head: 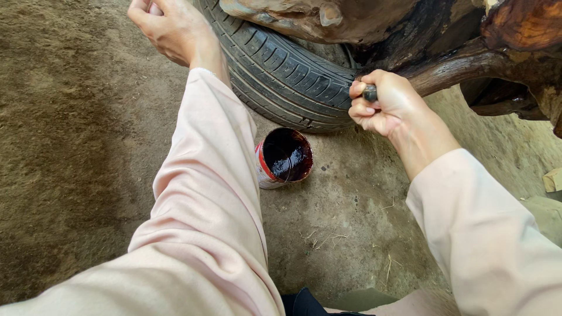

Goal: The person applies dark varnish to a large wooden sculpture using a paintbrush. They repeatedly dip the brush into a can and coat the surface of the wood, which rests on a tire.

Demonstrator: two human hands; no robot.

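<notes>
**Brush handle gripped beside the stained root wood, open tin below**

The right hand (383, 105) is closed in a full fist around a slim dark handle (370, 92), probably that of a brush; only its butt end is seen between thumb and forefinger, and the working end is hidden behind the hand, against the dark wooden limb (451, 70) of a gnarled root piece (515, 35). The handle is judged light and stiff, and possibly slick if stain has run down it, so a hold close to the head is judged steadiest.

The left hand (172, 29) is loosely curled at the top edge of the view, above the ground beside the car tyre (281, 76); whether anything is held in it cannot be told.

An open tin (285, 158) of dark reddish-brown liquid is stood tilted on the dirt floor (70, 146), just in front of the tyre and between the two pale pink sleeves. It is judged light and easily tipped, best taken by its wall, not its wet rim.

The root piece is judged heavy, rigid and wet-looking where it is glossy. Room is tight near the tyre and under the limb; open ground is left toward the left edge of the floor.
</notes>
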